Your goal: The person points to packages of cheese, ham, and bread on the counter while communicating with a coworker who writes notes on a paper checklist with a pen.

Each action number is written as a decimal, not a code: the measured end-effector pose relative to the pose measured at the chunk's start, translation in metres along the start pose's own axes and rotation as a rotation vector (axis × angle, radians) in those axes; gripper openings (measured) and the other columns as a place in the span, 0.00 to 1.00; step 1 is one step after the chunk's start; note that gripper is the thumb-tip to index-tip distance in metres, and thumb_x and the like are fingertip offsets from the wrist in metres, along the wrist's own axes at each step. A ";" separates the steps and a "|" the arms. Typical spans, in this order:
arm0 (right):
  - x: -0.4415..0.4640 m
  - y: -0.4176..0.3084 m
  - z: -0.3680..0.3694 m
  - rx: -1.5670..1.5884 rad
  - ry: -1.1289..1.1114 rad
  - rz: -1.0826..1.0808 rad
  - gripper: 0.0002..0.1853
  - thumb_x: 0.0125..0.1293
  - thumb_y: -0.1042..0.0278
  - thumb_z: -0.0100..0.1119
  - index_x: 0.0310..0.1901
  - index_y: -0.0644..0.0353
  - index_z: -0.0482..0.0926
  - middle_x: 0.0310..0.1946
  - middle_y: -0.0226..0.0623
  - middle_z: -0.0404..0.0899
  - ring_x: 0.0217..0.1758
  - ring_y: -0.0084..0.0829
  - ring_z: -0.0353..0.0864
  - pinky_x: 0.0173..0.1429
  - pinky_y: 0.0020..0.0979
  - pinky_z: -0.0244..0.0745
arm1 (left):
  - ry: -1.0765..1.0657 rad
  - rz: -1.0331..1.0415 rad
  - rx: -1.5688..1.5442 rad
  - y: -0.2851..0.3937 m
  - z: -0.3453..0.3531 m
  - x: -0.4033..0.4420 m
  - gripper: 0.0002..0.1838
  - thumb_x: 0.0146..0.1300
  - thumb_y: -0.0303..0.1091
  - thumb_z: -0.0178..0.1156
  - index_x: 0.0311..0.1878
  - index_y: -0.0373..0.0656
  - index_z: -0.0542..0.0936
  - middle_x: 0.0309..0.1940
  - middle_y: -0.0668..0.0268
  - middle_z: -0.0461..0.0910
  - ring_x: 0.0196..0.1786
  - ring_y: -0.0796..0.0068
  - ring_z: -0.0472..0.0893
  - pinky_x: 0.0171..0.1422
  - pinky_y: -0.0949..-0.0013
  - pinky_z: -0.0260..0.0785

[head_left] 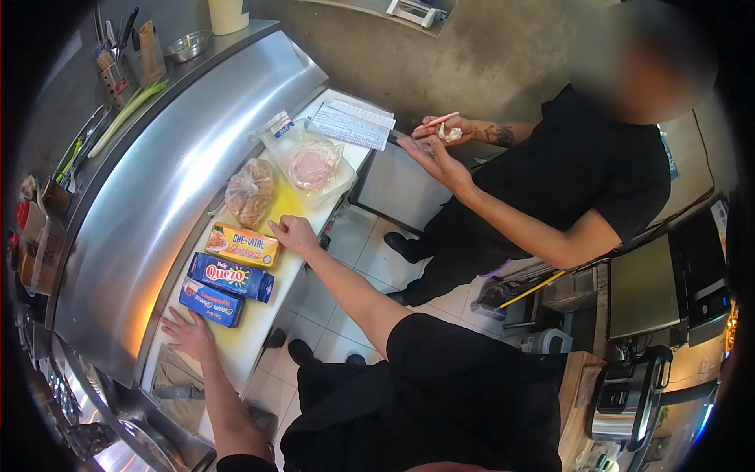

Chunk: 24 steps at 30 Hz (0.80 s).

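On the white counter board, my left hand (189,337) lies with fingers spread, just below a blue Cream Cheese box (211,302). Above that box are a blue Quezo pack (230,276) and a yellow Che-Vital box (242,245). My right hand (295,234) rests at the board's edge beside the yellow box, its fingers curled; whether anything is inside them is hidden. Further up lie a clear bag of brown food pieces (250,193) and a plastic-wrapped pack of round pink slices (314,164).
Handwritten sheets (352,124) lie at the board's far end. A co-worker (582,173) stands across, holding a pen and something white. A grey cloth (179,389) lies near my left arm. A curved steel panel (181,181) borders the board.
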State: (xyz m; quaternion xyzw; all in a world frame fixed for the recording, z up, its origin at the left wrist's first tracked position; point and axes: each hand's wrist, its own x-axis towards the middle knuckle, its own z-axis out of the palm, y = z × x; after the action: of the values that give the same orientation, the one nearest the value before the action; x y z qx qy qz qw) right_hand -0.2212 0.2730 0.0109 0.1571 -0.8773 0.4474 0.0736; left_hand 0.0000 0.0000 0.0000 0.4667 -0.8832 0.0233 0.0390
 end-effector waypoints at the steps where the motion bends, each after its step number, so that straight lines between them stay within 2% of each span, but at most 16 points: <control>1: 0.000 0.004 0.001 -0.006 0.021 -0.020 0.24 0.62 0.49 0.63 0.20 0.63 0.76 0.16 0.44 0.76 0.20 0.42 0.77 0.29 0.39 0.72 | 0.008 0.001 -0.003 0.002 0.002 -0.002 0.35 0.71 0.61 0.38 0.77 0.58 0.52 0.79 0.60 0.44 0.79 0.56 0.47 0.75 0.32 0.38; 12: 0.003 -0.004 0.000 0.003 0.054 -0.035 0.24 0.61 0.50 0.65 0.20 0.64 0.75 0.16 0.45 0.75 0.20 0.43 0.76 0.28 0.39 0.71 | -0.018 -0.015 0.003 0.004 -0.009 0.004 0.35 0.71 0.60 0.39 0.77 0.58 0.53 0.78 0.59 0.45 0.79 0.56 0.47 0.75 0.33 0.38; 24: 0.002 -0.006 -0.002 -0.023 -0.007 0.011 0.27 0.57 0.45 0.68 0.19 0.64 0.74 0.16 0.42 0.75 0.18 0.38 0.74 0.28 0.35 0.71 | -0.010 0.003 -0.029 0.002 -0.009 0.002 0.35 0.70 0.60 0.39 0.77 0.57 0.53 0.78 0.56 0.45 0.80 0.55 0.45 0.75 0.32 0.37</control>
State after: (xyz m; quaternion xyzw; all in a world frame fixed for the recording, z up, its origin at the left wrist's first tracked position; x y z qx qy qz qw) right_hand -0.2210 0.2711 0.0172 0.1530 -0.8835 0.4371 0.0699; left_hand -0.0029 0.0000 0.0094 0.4651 -0.8843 0.0084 0.0415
